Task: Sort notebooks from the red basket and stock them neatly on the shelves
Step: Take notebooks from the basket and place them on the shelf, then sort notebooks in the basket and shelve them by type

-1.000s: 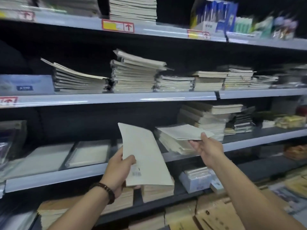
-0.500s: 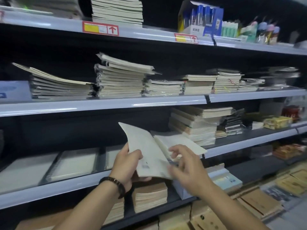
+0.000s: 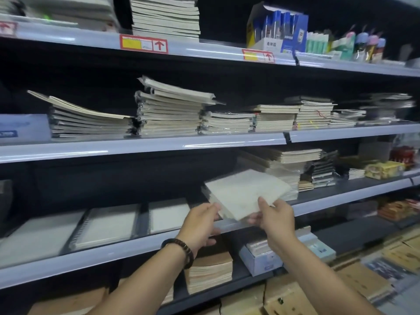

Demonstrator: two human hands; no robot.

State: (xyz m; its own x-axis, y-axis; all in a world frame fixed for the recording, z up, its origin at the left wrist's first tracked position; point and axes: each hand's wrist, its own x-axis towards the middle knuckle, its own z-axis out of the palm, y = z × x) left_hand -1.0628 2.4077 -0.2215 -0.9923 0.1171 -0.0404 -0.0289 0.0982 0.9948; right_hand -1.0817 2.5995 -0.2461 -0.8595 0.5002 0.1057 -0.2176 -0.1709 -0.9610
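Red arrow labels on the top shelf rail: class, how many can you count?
3. One label at the frame's far left, cut off; one below the tall notebook stack; one below the blue box. Others may lie outside the view.

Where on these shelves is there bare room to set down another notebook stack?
Bare shelf strip in front of the dark notebook stack; dark patch right of the blue box one shelf down. The middle shelf is packed stack to stack.

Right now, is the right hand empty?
No, the right hand pinches the notebook by its near corner, thumb on top.
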